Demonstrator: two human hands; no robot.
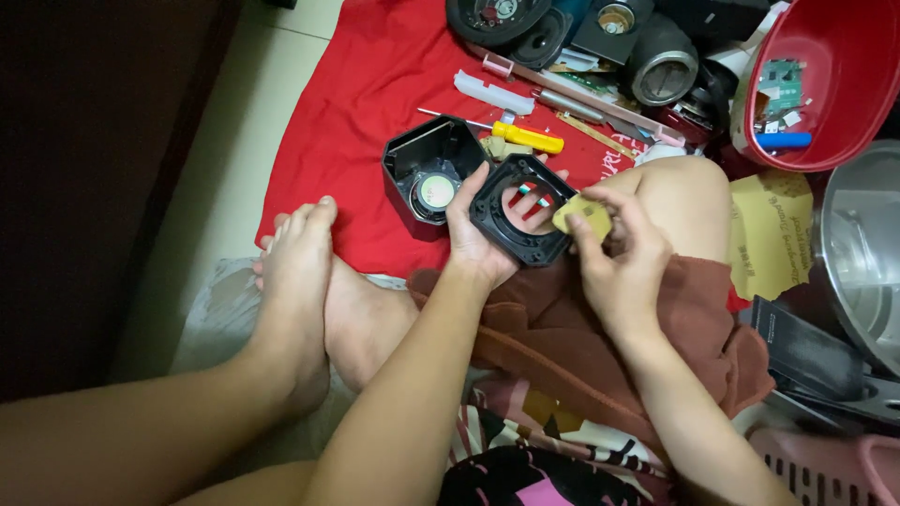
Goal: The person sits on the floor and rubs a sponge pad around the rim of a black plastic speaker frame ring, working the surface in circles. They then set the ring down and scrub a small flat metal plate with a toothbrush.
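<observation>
My left hand point(473, 239) holds a black square plastic frame point(494, 223) with a round opening, fingers showing through the hole. My right hand point(623, 258) pinches a small yellowish flat piece point(581, 216) against the frame's right edge. Just left of the frame, a black speaker housing point(424, 171) stands open on the red cloth point(356, 112), a round speaker cone visible inside it. Both hands hover above my knee.
A yellow-handled screwdriver point(528, 138), white plastic strips and metal rods lie behind the frame. Round speaker parts point(662, 66) pile up at the back. A red basin point(830, 80) with circuit pieces sits at the right, a steel pot point(867, 248) below it. My bare feet point(300, 281) rest on the left.
</observation>
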